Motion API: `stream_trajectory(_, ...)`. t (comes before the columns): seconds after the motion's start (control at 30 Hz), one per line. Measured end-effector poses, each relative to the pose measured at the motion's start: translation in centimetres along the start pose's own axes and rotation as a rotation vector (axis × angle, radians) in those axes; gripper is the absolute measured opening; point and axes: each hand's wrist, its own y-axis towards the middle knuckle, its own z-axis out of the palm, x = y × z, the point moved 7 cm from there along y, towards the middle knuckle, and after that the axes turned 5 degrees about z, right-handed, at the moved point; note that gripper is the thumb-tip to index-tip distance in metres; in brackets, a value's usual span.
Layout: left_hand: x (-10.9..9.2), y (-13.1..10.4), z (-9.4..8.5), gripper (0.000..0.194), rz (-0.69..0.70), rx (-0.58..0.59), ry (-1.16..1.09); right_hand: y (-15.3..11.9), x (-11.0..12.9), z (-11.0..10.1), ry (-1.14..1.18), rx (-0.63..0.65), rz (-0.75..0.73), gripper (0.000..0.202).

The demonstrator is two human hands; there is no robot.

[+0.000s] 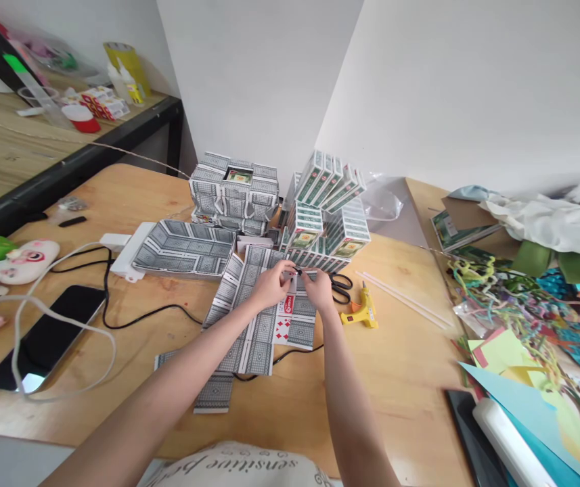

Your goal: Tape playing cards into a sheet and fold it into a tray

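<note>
My left hand (272,284) and my right hand (319,291) meet at the far edge of a panel of joined playing cards (254,311). Fingers of both hands are closed there, pinching the edge of the cards; a small dark spot between the fingertips is too small to name. Most cards show grey patterned backs, while a strip beside my right hand shows red diamonds and a red-printed card. Just right of my right hand lie black-handled scissors (341,289) and a yellow glue gun (363,310). Loose grey-backed cards (213,393) lie at the panel's near left.
Behind the panel stand stacked card boxes (327,223) and a block built from cards (233,193). A card tray (185,249) rests to the left. A phone (49,338) and cables lie farther left. Clear sticks (406,299), coloured paper (518,399) and scraps occupy the right.
</note>
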Motion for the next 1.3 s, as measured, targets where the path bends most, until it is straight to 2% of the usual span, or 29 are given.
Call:
stream_trajectory(0.17, 0.0, 0.0, -0.1, 0.039, 0.016, -0.011, -0.023, 0.0, 0.0, 0.0, -0.001, -0.007, 0.009, 0.021)
stream_trajectory(0.43, -0.1, 0.1, -0.2, 0.038, 0.003, 0.012, -0.01, -0.1, 0.9, 0.1, -0.105, 0.017, -0.082, 0.021)
stream_trajectory(0.73, 0.3, 0.2, 0.0, 0.034, 0.011, -0.037, -0.067, -0.6, -0.1, -0.1, -0.036, -0.041, -0.045, 0.028)
stream_trajectory(1.3, 0.6, 0.0, 0.1, 0.035, 0.003, -0.025, -0.088, -0.6, -0.5, -0.3, -0.026, -0.081, -0.002, 0.028)
